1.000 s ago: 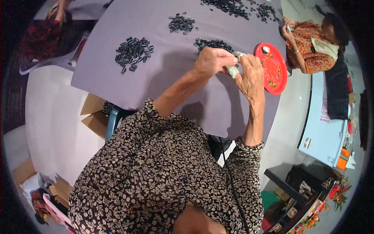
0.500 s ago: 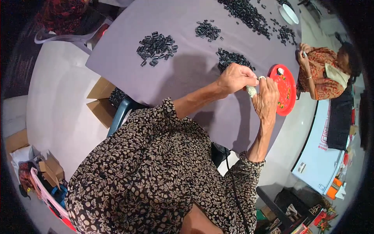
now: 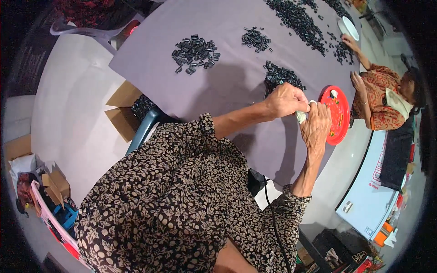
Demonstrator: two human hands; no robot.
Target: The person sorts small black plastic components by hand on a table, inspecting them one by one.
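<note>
Over the grey-purple cloth on the table (image 3: pixel 236 91), my two hands meet fingertip to fingertip. My left hand (image 3: pixel 284 101) is closed in a pinch; what lies between its thumb and finger is too small to make out. My right hand (image 3: pixel 317 123) is closed around a crumpled whitish cloth (image 3: pixel 301 117), which shows between the hands. Just beyond my left hand lies a pile of small black pieces (image 3: pixel 283 75), short and tube-like. To the right of my right hand sits a red plate (image 3: pixel 337 110) holding a white item and several small coloured bits.
More black pieces lie in a heap at left (image 3: pixel 195 53), a smaller heap (image 3: pixel 256 39) and a wide spread (image 3: pixel 298 22). A white bowl (image 3: pixel 349 28) stands far right. A co-worker (image 3: pixel 387 98) sits at the right edge. An open cardboard box (image 3: pixel 123 120) stands below the table's left side.
My hands stay together, with slightly shifted fingers, and the whole view has shifted a little. The co-worker's hands have parted; one now reaches to the black pieces near the white bowl.
</note>
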